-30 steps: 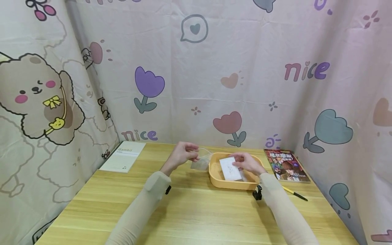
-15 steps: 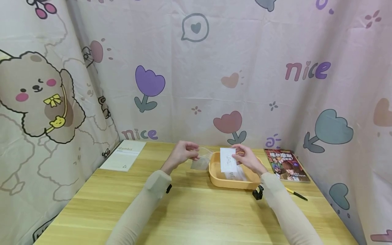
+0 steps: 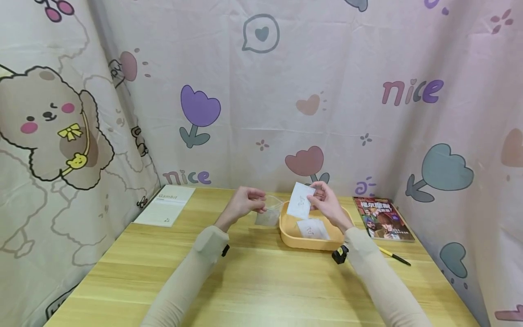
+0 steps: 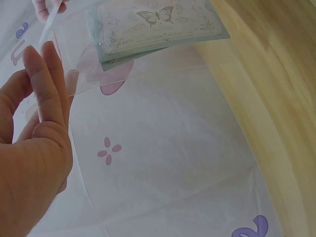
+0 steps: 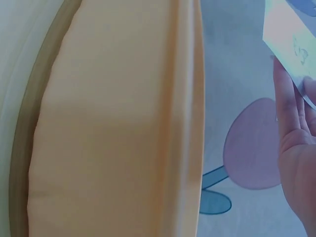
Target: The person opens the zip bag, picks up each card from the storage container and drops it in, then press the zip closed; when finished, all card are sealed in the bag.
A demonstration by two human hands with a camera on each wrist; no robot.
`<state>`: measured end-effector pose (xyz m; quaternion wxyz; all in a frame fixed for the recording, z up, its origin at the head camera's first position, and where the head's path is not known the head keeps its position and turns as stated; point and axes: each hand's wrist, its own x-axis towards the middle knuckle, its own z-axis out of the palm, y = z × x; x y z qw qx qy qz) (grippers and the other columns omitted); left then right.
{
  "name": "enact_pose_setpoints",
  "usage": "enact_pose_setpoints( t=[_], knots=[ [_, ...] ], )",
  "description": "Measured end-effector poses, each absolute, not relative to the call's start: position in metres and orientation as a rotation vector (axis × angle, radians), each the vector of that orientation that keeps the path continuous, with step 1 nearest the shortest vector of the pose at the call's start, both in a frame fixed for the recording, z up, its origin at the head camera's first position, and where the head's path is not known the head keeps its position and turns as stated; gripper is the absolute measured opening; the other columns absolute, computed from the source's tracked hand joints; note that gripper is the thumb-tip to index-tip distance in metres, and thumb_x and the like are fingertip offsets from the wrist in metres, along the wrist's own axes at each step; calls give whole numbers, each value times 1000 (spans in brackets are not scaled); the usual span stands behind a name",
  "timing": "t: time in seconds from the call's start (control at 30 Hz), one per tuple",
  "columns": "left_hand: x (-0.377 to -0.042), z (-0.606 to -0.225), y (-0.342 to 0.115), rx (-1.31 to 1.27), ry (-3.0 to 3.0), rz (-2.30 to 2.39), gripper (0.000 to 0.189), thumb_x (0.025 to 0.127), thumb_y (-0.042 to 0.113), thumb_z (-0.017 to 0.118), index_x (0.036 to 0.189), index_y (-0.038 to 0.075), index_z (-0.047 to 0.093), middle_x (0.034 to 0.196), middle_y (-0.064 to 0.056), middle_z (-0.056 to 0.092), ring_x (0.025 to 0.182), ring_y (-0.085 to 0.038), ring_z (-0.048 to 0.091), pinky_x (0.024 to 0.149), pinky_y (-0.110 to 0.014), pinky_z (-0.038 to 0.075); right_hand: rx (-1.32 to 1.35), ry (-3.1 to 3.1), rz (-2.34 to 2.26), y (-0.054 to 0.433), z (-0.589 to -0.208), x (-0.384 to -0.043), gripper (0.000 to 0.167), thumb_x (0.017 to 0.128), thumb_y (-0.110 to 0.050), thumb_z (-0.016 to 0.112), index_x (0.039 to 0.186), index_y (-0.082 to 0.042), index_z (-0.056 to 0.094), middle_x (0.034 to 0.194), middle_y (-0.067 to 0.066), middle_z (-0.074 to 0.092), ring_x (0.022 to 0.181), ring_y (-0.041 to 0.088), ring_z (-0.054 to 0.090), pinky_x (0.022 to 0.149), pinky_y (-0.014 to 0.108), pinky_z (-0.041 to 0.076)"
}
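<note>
My left hand (image 3: pixel 244 202) pinches the upper edge of a clear plastic bag (image 3: pixel 267 217), left of an orange plastic tub (image 3: pixel 314 245). In the left wrist view, cards with a butterfly print (image 4: pixel 163 24) show inside the see-through bag, beyond my fingers (image 4: pixel 44 94). Over the tub, my right hand (image 3: pixel 328 204) holds a white paper card (image 3: pixel 300 202) between thumb and fingers, tilted, with small faint markings on it. More paper pieces (image 3: pixel 312 228) lie on the tub's floor under it. The right wrist view mostly shows the tub's wall (image 5: pixel 108 98), with the card (image 5: pixel 291 39) at the upper right.
A white notepad (image 3: pixel 165 206) lies at the table's back left. To the tub's right are a colourful comic-style magazine (image 3: pixel 383 219) and a yellow-and-black pen (image 3: pixel 395 256). Printed curtains (image 3: pixel 253 113) hang behind the wooden table (image 3: pixel 261 286).
My right hand has raised the white card out of the tub and tilted it, uncovering the papers below. My left hand stays almost in place with the plastic bag.
</note>
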<state>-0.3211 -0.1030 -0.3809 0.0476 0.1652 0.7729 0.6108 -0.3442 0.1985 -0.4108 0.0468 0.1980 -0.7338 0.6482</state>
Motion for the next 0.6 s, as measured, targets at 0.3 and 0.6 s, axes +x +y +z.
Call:
enact_pose_setpoints(
  t=[0.3, 0.6],
  knots=[
    [-319, -380, -104, 511, 2354, 1861, 38, 88, 0, 70, 123, -11, 61, 115, -27, 67, 78, -24, 74, 75, -38, 64, 616, -2073, 2024, 187, -405, -343, 33, 94, 3, 59, 121, -2, 42, 84, 0, 61, 68, 10, 63, 59, 27, 62],
    [-318, -374, -103, 509, 2348, 1822, 36, 89, -6, 65, 123, -16, 58, 117, -33, 64, 78, -25, 73, 82, -47, 62, 639, -1958, 2030, 174, -396, -341, 28, 93, 7, 58, 114, -2, 42, 80, 1, 64, 67, 12, 64, 64, 37, 64]
  ],
)
